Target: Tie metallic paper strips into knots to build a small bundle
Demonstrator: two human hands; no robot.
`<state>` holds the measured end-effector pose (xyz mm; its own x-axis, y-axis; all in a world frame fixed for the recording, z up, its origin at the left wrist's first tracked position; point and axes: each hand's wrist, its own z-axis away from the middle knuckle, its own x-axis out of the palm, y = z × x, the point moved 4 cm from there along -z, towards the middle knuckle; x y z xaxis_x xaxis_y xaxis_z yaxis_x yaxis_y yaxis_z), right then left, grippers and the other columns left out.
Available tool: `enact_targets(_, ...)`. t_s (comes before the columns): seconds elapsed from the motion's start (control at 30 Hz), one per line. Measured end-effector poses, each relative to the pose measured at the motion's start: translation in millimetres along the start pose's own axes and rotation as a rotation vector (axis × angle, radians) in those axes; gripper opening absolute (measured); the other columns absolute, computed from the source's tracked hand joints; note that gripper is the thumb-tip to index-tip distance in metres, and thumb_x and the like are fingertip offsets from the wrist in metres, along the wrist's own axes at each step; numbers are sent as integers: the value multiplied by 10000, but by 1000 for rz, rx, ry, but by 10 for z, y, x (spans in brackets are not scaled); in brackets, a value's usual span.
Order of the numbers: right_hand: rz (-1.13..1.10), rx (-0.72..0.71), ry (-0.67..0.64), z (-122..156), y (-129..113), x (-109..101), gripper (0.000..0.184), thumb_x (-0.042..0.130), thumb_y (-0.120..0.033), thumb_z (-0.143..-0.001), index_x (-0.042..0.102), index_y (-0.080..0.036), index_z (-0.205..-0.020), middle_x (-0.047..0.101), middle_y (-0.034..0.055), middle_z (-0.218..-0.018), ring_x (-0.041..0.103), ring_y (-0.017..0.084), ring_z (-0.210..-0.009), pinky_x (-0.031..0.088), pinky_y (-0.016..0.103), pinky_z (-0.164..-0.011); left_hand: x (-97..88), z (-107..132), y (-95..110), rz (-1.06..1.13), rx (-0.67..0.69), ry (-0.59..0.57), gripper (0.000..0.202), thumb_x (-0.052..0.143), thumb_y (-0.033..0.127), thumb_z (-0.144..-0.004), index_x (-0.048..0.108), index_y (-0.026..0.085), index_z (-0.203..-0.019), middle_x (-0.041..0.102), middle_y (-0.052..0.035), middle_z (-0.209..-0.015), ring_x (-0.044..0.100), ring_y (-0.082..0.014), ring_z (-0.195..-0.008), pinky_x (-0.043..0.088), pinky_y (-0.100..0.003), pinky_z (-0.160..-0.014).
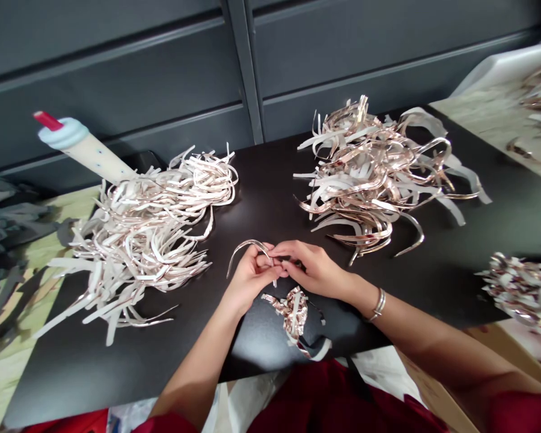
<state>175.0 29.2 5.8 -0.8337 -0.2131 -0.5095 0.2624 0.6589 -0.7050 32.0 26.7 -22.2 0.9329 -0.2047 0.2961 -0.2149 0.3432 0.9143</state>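
Note:
A thin, curved rose-gold strip (241, 246) arches out of my left hand (251, 273), whose fingers are closed on it. My right hand (313, 266) meets the left over the table, thumb and fingers pinched at the same strip. What lies between the fingertips is partly hidden. Just below the hands is a small heap of crumpled shiny scraps (296, 313) with pale strip ends. To the left spreads a large pile of narrow white and rose-gold strips (157, 222). Another pile of wider, curlier metallic strips (374, 174) lies to the right.
The black table (261, 198) backs onto dark grey panels (189, 72). A cup-shaped object with a red tip (90, 147) leans behind the left pile. More scraps (525, 288) sit at the right edge, and dark strips (13, 240) lie far left.

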Motion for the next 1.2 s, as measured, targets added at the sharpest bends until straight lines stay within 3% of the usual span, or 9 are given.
enact_targets(0.13, 49, -54, -27, -13, -38, 38, 362, 442, -81, -880, 470, -192, -1223, 613, 96, -1119, 577, 179, -1073, 512, 351, -914, -61, -29, 45, -6, 95, 117, 446, 789, 196, -600, 524, 175, -957, 648, 28, -769, 663, -123, -685, 524, -246, -693)
enact_targets(0.27, 81, -96, -85, -21, -39, 62, 459, 356, 3, -852, 452, -183, -1261, 571, 105, -1230, 500, 187, -1207, 458, 379, -1008, -85, -43, 31, -15, 45, 97, 461, 773, 161, -609, 548, 166, -1012, 641, 18, -805, 675, -130, -673, 512, -240, -689)
enact_targets(0.47, -27, 36, -48, 0, 74, -29, 500, 356, 35, -786, 429, -184, -1229, 604, 80, -1161, 641, 143, -980, 558, 258, -796, -111, -29, 42, -103, -11, 24, 426, 738, 147, -634, 581, 158, -1029, 578, 42, -718, 670, -137, -652, 492, -238, -655)
enact_targets(0.57, -59, 16, -58, -1, 36, -37, 528, 359, 50, -762, 433, -193, -1224, 607, 67, -1142, 631, 142, -992, 537, 275, -843, -113, -25, 52, -116, -30, 3, 528, 742, 116, -623, 543, 179, -1107, 581, 38, -789, 651, -108, -655, 494, -241, -684)
enact_targets(0.67, -56, -4, -138, -9, -34, 24, 552, 379, 35, -758, 428, -202, -1253, 603, 77, -1130, 604, 172, -1025, 525, 328, -871, -133, -27, 79, -40, 39, 94, 642, 761, 93, -595, 491, 211, -1165, 586, 42, -857, 621, -70, -697, 486, -208, -706)
enact_targets(0.77, -27, -6, -183, -12, -65, 77, 589, 374, 34, -749, 412, -193, -1291, 586, 102, -1148, 575, 192, -1062, 512, 365, -903, -133, -28, 85, -9, 52, 111, 601, 782, 96, -567, 516, 193, -1097, 582, 48, -825, 627, -75, -691, 489, -203, -693)
enact_targets(0.93, -34, -23, -175, 6, -23, 90, 596, 303, 65, -728, 441, -173, -1257, 568, 116, -1224, 524, 193, -1176, 484, 393, -959, -173, -24, 73, -49, -68, 90, 506, 779, 128, -574, 529, 165, -1012, 592, 24, -799, 669, -133, -617, 480, -214, -575)
enact_targets(1.07, -210, 104, -101, 16, 100, 17, 536, 311, 53, -715, 455, -187, -1173, 618, 86, -1156, 607, 160, -1083, 550, 316, -826, -186, -17, 89, -29, -140, -2, 433, 772, 115, -568, 557, 138, -943, 594, 8, -788, 674, -144, -611, 470, -200, -543)
enact_targets(1.2, -539, 287, 103, -15, 235, -108, 413, 347, 33, -641, 510, -191, -948, 707, 27, -950, 674, 145, -959, 531, 324, -859, -178, 9, 77, -42, -244, -102, 387, 769, 121, -563, 576, 128, -898, 598, -3, -790, 675, -152, -606, 485, -207, -546)
